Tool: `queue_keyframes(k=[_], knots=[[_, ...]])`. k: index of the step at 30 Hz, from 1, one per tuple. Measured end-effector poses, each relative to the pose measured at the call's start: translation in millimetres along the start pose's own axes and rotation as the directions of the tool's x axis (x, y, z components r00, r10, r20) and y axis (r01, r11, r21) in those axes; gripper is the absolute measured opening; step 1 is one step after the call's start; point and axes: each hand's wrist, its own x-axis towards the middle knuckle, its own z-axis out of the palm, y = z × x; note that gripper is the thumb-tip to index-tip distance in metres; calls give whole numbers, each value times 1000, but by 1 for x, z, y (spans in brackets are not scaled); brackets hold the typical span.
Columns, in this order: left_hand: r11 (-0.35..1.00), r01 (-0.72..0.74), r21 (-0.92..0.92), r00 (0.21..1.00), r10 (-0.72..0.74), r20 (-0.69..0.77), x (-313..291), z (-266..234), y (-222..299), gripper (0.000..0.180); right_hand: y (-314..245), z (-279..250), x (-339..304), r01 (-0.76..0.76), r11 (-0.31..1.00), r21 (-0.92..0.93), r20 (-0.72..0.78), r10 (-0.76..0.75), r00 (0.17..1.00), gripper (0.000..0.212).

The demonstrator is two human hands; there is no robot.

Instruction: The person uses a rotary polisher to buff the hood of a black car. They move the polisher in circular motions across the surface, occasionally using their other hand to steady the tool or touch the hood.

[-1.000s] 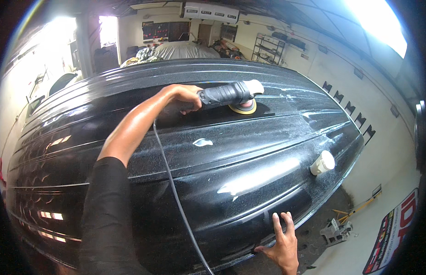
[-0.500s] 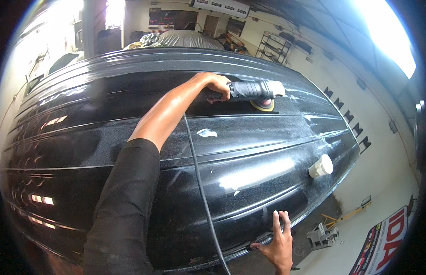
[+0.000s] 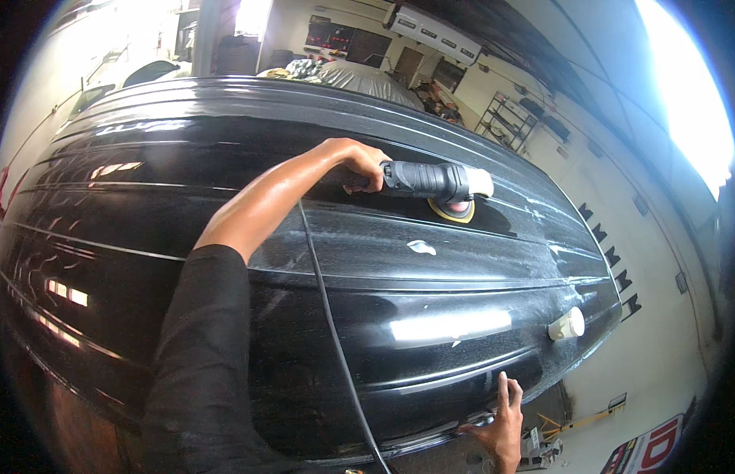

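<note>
My left hand (image 3: 363,167) grips the rear of a black power polisher (image 3: 424,180), its arm stretched across a glossy black ribbed vehicle roof (image 3: 431,371). The round, yellow-edged pad (image 3: 453,212) rests on the roof, in a dark strip between raised ribs. From near my left forearm a black cord (image 3: 328,308) hangs over the roof toward me. My right hand (image 3: 502,430) is spread at the roof's near edge and holds nothing; its fingertips seem to touch the edge.
A white tub (image 3: 567,324) stands on the roof toward the right end. A white blob (image 3: 421,247) and whitish haze mark the surface. Beyond are a covered car (image 3: 367,81), a metal shelf rack (image 3: 506,121) and, below the right edge, a yellow stand (image 3: 581,419).
The view has shifted and tilted a little. My left hand keeps hold of the polisher, its pad still on the same strip of roof. My right hand stays at the near edge.
</note>
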Motion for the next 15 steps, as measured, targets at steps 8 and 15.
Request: queue_keyframes(k=[8, 15], knots=[[1000, -3, 4, 997, 4, -83, -114, -13, -62, 66, -14, -3, -4, -18, 1000, -11, 33, 18, 999, 145], [980, 137, -141, 982, -154, -114, -228, -6, -97, 67, -15, -6, -11, -35, 987, -159, 65, 46, 997, 148]])
